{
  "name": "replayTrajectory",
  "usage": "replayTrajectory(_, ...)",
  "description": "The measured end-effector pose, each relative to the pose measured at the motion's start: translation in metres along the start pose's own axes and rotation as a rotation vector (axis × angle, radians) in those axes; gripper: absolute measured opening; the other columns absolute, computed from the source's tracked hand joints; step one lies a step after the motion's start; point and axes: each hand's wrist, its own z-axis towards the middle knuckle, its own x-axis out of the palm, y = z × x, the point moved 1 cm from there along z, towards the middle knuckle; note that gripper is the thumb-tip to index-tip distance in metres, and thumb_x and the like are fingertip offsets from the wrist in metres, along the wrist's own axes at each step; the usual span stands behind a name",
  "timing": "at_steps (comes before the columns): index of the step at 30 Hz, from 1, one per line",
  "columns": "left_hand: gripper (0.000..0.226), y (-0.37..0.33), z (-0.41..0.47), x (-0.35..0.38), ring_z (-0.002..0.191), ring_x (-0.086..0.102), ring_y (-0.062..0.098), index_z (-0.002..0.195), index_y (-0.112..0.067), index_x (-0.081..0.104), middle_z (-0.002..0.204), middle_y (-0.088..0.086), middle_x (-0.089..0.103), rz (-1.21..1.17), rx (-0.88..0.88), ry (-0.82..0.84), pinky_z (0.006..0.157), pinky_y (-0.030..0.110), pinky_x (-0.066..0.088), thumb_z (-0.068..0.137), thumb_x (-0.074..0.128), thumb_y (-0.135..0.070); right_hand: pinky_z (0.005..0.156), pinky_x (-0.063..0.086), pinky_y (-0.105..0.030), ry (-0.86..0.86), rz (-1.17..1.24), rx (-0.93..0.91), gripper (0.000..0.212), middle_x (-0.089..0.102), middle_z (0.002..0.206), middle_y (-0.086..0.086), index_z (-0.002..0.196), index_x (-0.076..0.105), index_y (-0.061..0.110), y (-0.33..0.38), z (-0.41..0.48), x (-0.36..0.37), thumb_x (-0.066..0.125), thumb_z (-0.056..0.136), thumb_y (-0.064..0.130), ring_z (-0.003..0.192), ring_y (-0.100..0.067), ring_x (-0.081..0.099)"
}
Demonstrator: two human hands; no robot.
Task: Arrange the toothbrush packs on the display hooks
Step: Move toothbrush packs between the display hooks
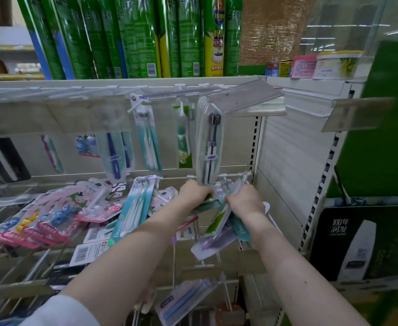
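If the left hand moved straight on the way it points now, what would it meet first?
Probably the lower end of the hanging dark-toothbrush pack just beyond the left hand; depth is unclear, so it might pass beside it.

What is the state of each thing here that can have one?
Left hand: grips the held packs.
Right hand: grips the same packs.
Label holder: flipped up.
Dark toothbrush pack: hangs under it.
Teal pack: hangs tilted on an upper hook.
Pink packs: lie heaped across lower hooks.
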Motion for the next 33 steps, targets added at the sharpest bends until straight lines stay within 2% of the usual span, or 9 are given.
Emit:
replayTrajectory(5,0.018,-0.003,-0.013,-0.009,0.08,0.063,0.024,0.104,-0.004,0.059,0.091,0.012,0.064,-0.209,-0.081,0.061,0.066,0.028,0.053,0.088,0.059,-0.012,0.084,0.049,-0.041,0.027,0.147,0.036,0.016,0.062,0.103,-0.013,0.097,0.057,0.005,0.002,-0.005,-0.007,0.05,0.089,0.017,0.093,-0.032,0.059)
replayTrajectory(8,0.006,-0.005,-0.016,-0.011,0.062,0.063,0.021,0.089,-0.001,0.057,0.074,0.011,0.062,-0.331,-0.119,0.034,0.065,0.031,0.057,0.091,0.052,-0.001,0.071,0.044,-0.036,0.03,0.14,0.057,0.012,0.061,0.098,-0.01,0.098,0.054,0.008,0.004,-0.009,-0.01,0.046,0.091,0.015,0.087,-0.029,0.057)
replayTrajectory(11,0.017,-0.003,-0.013,-0.01,0.078,0.068,0.031,0.076,-0.006,0.052,0.091,0.021,0.066,-0.257,-0.11,-0.025,0.077,0.047,0.057,0.091,0.049,-0.001,0.062,0.029,-0.031,0.011,0.155,0.068,0.013,0.055,0.095,-0.008,0.102,0.049,0.007,0.005,-0.013,-0.014,0.044,0.094,0.016,0.081,-0.026,0.05)
replayTrajectory(15,0.011,0.003,-0.012,-0.008,0.09,0.067,0.038,0.075,-0.004,0.054,0.101,0.029,0.066,-0.2,-0.048,-0.058,0.083,0.048,0.056,0.085,0.049,-0.005,0.07,0.047,-0.034,-0.042,0.264,0.068,0.021,0.06,0.101,-0.014,0.104,0.052,0.001,0.002,-0.015,-0.012,0.046,0.094,0.018,0.087,-0.031,0.058)
replayTrajectory(19,0.022,0.0,-0.031,-0.013,0.068,0.069,0.03,0.069,-0.004,0.051,0.099,0.028,0.062,-0.181,0.01,-0.138,0.061,0.033,0.059,0.089,0.042,-0.001,0.061,0.044,-0.029,-0.042,0.349,0.056,0.016,0.058,0.081,-0.008,0.088,0.056,0.004,0.002,-0.02,-0.015,0.049,0.093,0.018,0.076,-0.029,0.057)
replayTrajectory(21,0.021,0.002,-0.037,-0.014,0.051,0.063,0.019,0.073,0.0,0.053,0.106,0.029,0.059,-0.182,0.027,-0.168,0.043,0.02,0.049,0.09,0.041,-0.002,0.064,0.046,-0.03,-0.026,0.405,0.061,0.016,0.059,0.079,-0.009,0.088,0.059,0.005,0.002,-0.021,-0.015,0.049,0.092,0.017,0.073,-0.028,0.057)
replayTrajectory(24,0.017,0.008,-0.043,-0.013,0.054,0.061,0.017,0.091,0.002,0.056,0.113,0.028,0.057,-0.229,0.015,-0.193,0.04,0.018,0.046,0.092,0.041,-0.003,0.061,0.044,-0.032,-0.004,0.451,0.07,0.019,0.054,0.067,-0.009,0.079,0.06,0.003,0.003,-0.024,-0.015,0.049,0.091,0.014,0.062,-0.025,0.052)
replayTrajectory(29,0.02,0.013,-0.059,-0.018,0.059,0.06,0.017,0.109,0.002,0.052,0.116,0.022,0.054,-0.348,-0.03,-0.257,0.035,0.018,0.045,0.093,0.041,-0.001,0.046,0.014,-0.027,-0.005,0.453,0.031,0.043,0.027,0.05,-0.002,0.053,0.028,0.014,0.003,-0.03,-0.019,0.048,0.089,0.006,0.046,-0.017,0.023)
replayTrajectory(33,0.025,0.014,-0.066,-0.023,0.08,0.065,0.031,0.116,-0.004,0.047,0.114,0.019,0.055,-0.397,-0.06,-0.296,0.063,0.034,0.059,0.092,0.043,-0.002,0.048,0.014,-0.026,-0.02,0.512,0.024,0.042,0.027,0.051,-0.003,0.054,0.028,0.014,0.003,-0.036,-0.019,0.051,0.089,0.008,0.047,-0.018,0.023)
